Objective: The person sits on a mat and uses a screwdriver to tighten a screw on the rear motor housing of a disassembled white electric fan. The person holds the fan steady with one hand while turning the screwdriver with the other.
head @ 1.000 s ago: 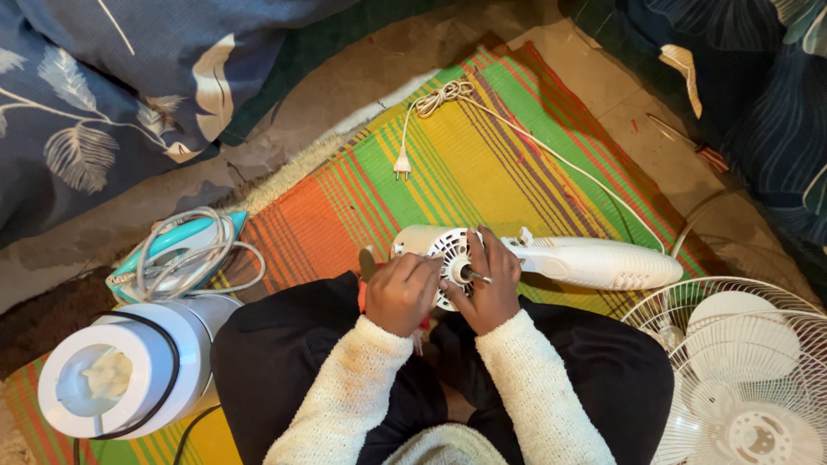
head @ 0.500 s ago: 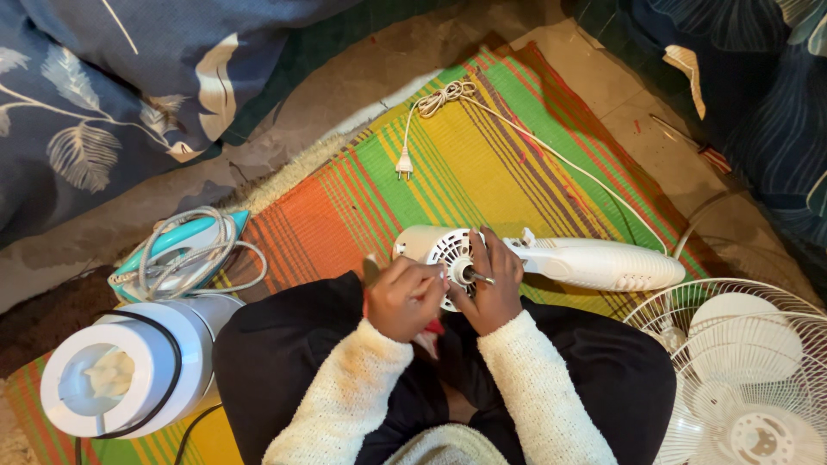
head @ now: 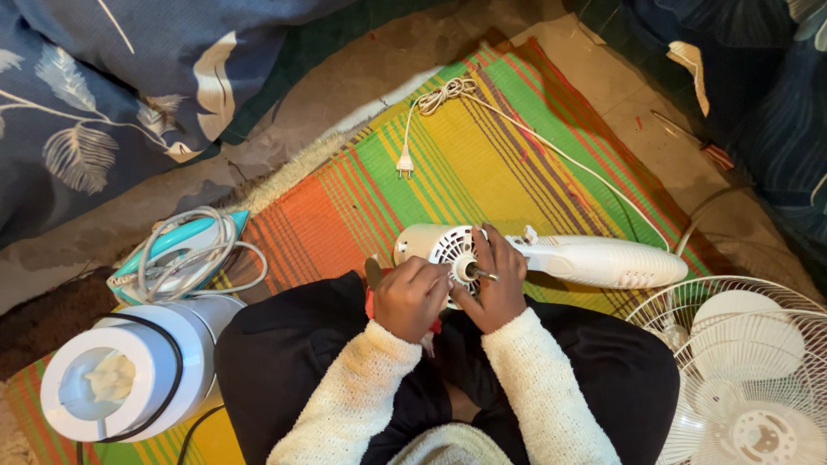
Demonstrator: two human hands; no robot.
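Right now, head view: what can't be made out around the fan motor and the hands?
- Tool in the left hand: only its tip shows; fingers hide the rest.
- Front of the fan motor housing: partly hidden by both hands; right hand covers the hub.
- Fan grille: cut off by the frame's right and bottom edges.

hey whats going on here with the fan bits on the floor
A person sits on a striped mat with a white fan motor housing lying across their lap. The left hand is closed on a red-handled tool at the front of the housing, while the right hand steadies it around the metal shaft. The fan's power cord trails unplugged across the mat. The white fan grille and blades lie to the right; a clothes iron and a white cylindrical appliance sit to the left.
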